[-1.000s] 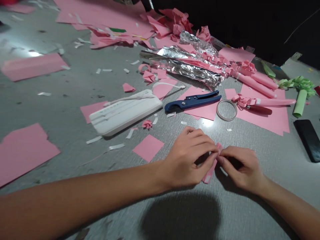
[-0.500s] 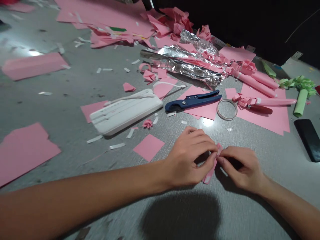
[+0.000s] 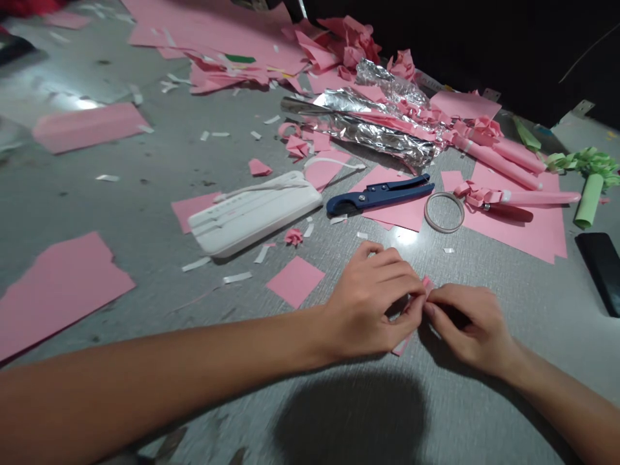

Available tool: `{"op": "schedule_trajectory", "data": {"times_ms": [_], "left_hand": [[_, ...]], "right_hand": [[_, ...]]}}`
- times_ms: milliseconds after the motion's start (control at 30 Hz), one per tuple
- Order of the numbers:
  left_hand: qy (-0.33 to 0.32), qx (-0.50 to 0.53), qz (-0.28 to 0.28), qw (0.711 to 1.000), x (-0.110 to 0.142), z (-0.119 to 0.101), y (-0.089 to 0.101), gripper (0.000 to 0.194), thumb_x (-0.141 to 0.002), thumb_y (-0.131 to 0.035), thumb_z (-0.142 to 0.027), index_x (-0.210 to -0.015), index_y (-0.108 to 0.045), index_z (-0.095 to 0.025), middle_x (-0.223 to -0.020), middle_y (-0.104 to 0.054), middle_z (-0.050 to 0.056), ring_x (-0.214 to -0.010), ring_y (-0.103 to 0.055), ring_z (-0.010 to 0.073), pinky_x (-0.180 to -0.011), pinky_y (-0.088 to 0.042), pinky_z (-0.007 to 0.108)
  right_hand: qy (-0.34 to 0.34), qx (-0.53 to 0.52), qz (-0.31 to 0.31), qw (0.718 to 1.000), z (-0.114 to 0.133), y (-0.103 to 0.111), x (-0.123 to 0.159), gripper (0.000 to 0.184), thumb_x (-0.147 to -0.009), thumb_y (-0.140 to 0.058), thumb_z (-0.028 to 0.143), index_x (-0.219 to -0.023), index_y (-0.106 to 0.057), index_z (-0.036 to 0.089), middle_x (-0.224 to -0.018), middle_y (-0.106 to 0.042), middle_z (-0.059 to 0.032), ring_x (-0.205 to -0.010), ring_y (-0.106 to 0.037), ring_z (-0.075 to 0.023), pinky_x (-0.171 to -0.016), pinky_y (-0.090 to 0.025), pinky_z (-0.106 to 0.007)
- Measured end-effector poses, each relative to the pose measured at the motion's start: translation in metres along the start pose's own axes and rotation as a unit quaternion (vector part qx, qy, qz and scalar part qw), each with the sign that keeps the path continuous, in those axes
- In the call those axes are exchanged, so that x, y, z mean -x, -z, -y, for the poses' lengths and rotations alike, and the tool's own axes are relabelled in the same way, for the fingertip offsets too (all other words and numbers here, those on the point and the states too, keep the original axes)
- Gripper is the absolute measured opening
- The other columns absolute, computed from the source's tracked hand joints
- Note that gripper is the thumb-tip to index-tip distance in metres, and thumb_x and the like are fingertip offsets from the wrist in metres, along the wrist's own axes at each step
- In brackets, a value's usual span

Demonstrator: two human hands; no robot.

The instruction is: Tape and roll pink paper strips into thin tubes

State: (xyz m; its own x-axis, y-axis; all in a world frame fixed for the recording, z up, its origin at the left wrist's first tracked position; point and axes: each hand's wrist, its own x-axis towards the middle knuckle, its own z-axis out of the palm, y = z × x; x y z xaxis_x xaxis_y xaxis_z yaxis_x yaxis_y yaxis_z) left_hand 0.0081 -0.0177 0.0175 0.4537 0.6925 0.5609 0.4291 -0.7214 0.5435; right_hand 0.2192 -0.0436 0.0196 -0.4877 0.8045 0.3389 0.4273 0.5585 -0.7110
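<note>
Close to the table's front, my left hand (image 3: 375, 300) pinches a narrow pink paper strip (image 3: 402, 347) between thumb and fingertips. My right hand (image 3: 467, 323) is closed on the same strip from the other side, and both sets of fingertips nearly meet. Most of the strip is hidden behind my left fingers; its lower end, with a whitish patch, and a bit of its top show. To the left of my left hand lies a flat pink paper square (image 3: 296, 282). A small folded pink flower (image 3: 293, 237) rests above that square.
Beyond my hands lie a white power strip-like box (image 3: 256, 216), a blue-handled cutter (image 3: 380, 195), a tape ring (image 3: 444, 212) and crumpled foil (image 3: 382, 132). A black phone (image 3: 600, 271) is at right. Pink sheets (image 3: 68, 290) and white scraps are scattered leftward.
The view has shifted slightly, so the table things sit a little further right. My left fingers have moved slightly and cover more of the strip; both hands still hold it.
</note>
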Motion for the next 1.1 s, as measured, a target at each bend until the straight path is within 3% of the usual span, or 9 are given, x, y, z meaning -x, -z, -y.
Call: {"op": "schedule_trajectory", "data": {"times_ms": [233,400,567,700,867,967,1000,1033,1100], "left_hand": [[-0.006,-0.021,-0.018,1.0,0.001,0.001,-0.002,0.017,-0.091,-0.064,-0.01,-0.08,-0.066,-0.022,-0.076,-0.079,-0.004,-0.068,-0.065,0.0162,-0.081,-0.041,0.041],[0.03,0.016,-0.017,0.999,-0.002,0.005,0.001,0.012,-0.091,-0.066,-0.014,-0.082,-0.067,-0.022,-0.075,-0.078,-0.003,-0.068,-0.066,0.0161,-0.076,-0.041,0.04],[0.109,0.096,-0.05,0.988,-0.004,0.009,0.002,0.013,-0.091,-0.063,-0.013,-0.082,-0.065,-0.021,-0.075,-0.072,-0.001,-0.07,-0.065,0.0162,-0.071,-0.049,0.035],[0.234,0.221,-0.073,0.944,-0.007,0.013,0.0,0.006,-0.094,-0.067,-0.019,-0.095,-0.062,-0.022,-0.078,-0.07,-0.001,-0.066,-0.066,0.0143,-0.059,-0.053,0.027],[0.305,0.318,-0.09,0.893,-0.011,0.02,0.001,0.022,-0.104,-0.062,-0.028,-0.084,-0.052,-0.023,-0.067,-0.065,-0.004,-0.052,-0.061,0.012,-0.052,-0.053,0.026],[0.328,0.313,-0.064,0.889,-0.009,0.021,0.001,0.05,-0.109,-0.058,-0.038,-0.063,-0.05,-0.021,-0.049,-0.051,-0.004,-0.041,-0.048,0.0102,-0.043,-0.041,0.026],[0.327,0.312,-0.062,0.89,-0.009,0.021,0.001,0.052,-0.109,-0.057,-0.039,-0.061,-0.052,-0.021,-0.049,-0.051,-0.004,-0.041,-0.046,0.0099,-0.043,-0.039,0.026],[0.326,0.315,-0.066,0.889,-0.008,0.021,0.0,0.044,-0.108,-0.058,-0.037,-0.067,-0.059,-0.021,-0.054,-0.055,-0.003,-0.043,-0.048,0.01,-0.044,-0.041,0.026],[0.318,0.316,-0.081,0.89,-0.007,0.019,-0.001,0.012,-0.103,-0.062,-0.027,-0.095,-0.069,-0.021,-0.081,-0.07,0.0,-0.058,-0.059,0.0117,-0.055,-0.05,0.027]], "right_hand": [[-0.022,0.002,-0.008,1.0,-0.001,-0.001,0.0,0.017,-0.103,-0.062,0.019,-0.093,-0.075,0.019,-0.072,-0.076,-0.0023,-0.057,-0.066,-0.015,-0.057,-0.051,-0.028],[-0.058,-0.025,-0.017,0.998,0.001,0.001,-0.004,0.019,-0.101,-0.063,0.02,-0.088,-0.076,0.019,-0.065,-0.072,0.0004,-0.052,-0.06,-0.0122,-0.053,-0.049,-0.025],[-0.159,-0.072,-0.063,0.983,-0.001,0.003,-0.006,0.019,-0.097,-0.067,0.021,-0.08,-0.074,0.019,-0.063,-0.071,0.0002,-0.05,-0.06,-0.0121,-0.05,-0.048,-0.025],[-0.251,-0.176,-0.133,0.943,-0.007,0.005,-0.009,0.02,-0.097,-0.071,0.029,-0.08,-0.074,0.019,-0.064,-0.072,-0.001,-0.049,-0.061,-0.0128,-0.047,-0.05,-0.025],[-0.274,-0.244,-0.182,0.912,-0.012,0.008,-0.012,0.022,-0.099,-0.073,0.032,-0.081,-0.074,0.019,-0.07,-0.074,-0.0031,-0.05,-0.062,-0.0119,-0.049,-0.054,-0.025],[-0.275,-0.257,-0.189,0.907,-0.013,0.008,-0.011,0.021,-0.098,-0.073,0.031,-0.082,-0.075,0.019,-0.07,-0.074,-0.0033,-0.05,-0.062,-0.012,-0.049,-0.055,-0.025],[-0.275,-0.26,-0.191,0.906,-0.013,0.007,-0.011,0.021,-0.098,-0.074,0.032,-0.082,-0.075,0.018,-0.07,-0.074,-0.0033,-0.05,-0.062,-0.012,-0.048,-0.055,-0.025],[-0.276,-0.264,-0.193,0.904,-0.012,0.007,-0.011,0.021,-0.098,-0.074,0.032,-0.082,-0.075,0.018,-0.071,-0.074,-0.0032,-0.05,-0.062,-0.012,-0.048,-0.055,-0.025],[-0.285,-0.27,-0.199,0.898,-0.012,0.007,-0.011,0.021,-0.097,-0.075,0.032,-0.082,-0.075,0.019,-0.071,-0.074,-0.0027,-0.05,-0.062,-0.0119,-0.048,-0.055,-0.025]]}}
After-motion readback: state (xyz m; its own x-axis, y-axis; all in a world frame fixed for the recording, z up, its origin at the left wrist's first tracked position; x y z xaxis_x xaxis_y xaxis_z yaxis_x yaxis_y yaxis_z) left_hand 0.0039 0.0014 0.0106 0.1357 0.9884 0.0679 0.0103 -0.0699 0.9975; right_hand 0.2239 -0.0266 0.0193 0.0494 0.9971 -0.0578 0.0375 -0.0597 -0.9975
